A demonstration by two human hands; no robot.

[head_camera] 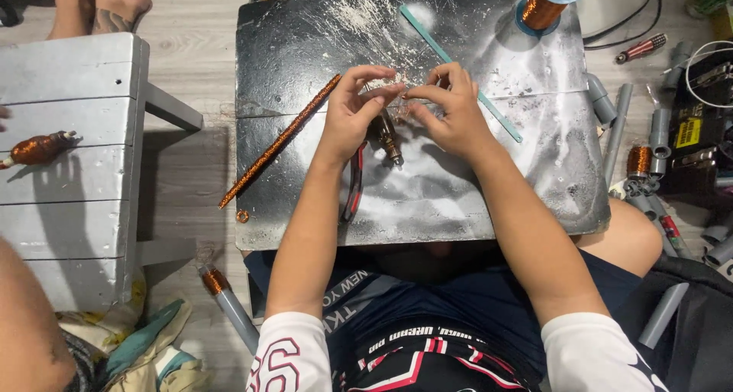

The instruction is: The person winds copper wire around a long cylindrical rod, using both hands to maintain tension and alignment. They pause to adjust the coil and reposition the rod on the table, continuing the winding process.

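Observation:
My left hand (353, 111) and my right hand (450, 109) meet over the middle of a dark, scuffed metal board (305, 41). Between them they hold a small dark motor armature with a metal shaft (388, 138) pointing toward me. The fingertips of both hands pinch at its top end, where something fine and pale shows. Pliers with red and black handles (353, 186) lie on the board under my left wrist. A long rod wound with copper wire (279, 141) lies slanted on the board to the left.
A spool of copper wire (546, 4) stands at the board's far right, a thin teal strip (458, 67) beside it. A grey wooden stool (69, 170) at left bears a copper-wound armature (34, 149). Grey pipe pieces (657, 132) and tools lie at right; another person's feet (95, 6) at top left.

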